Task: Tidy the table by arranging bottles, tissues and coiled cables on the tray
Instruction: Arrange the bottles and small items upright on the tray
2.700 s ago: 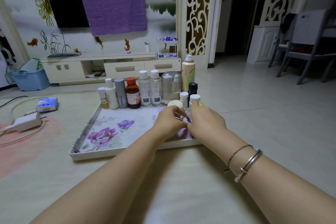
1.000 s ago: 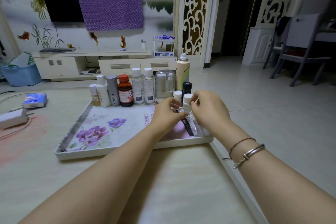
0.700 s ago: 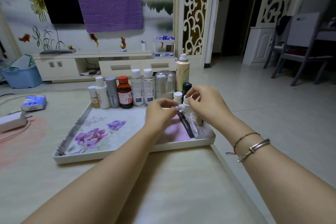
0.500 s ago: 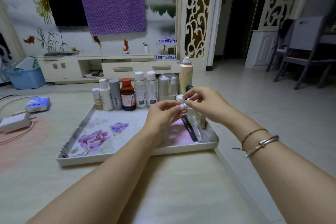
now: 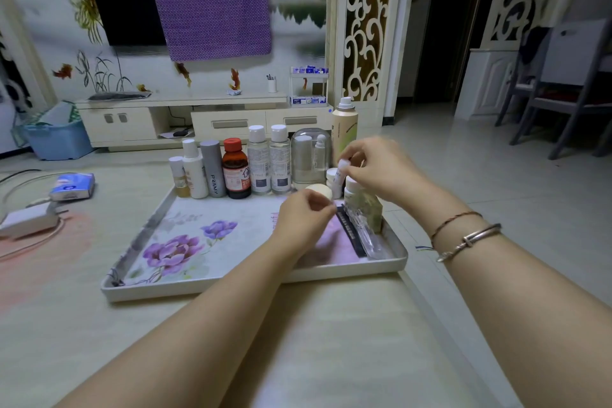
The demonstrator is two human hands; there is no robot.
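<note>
Bottles (image 5: 258,162) stand upright in a tight row along the far edge of the floral tray (image 5: 251,280), caps on, shoulder to shoulder; a tissue pack (image 5: 73,187) and a charger with its cable (image 5: 28,220) lie off to the left on the table, not yet brought over. The right hand (image 5: 381,169) pinches a small white-capped vial (image 5: 341,169) just above the crowded right corner, and lowering it carelessly could knock its neighbours over. The left hand (image 5: 303,217) hovers over the tray, fingers curled; whether it holds anything I cannot tell.
</note>
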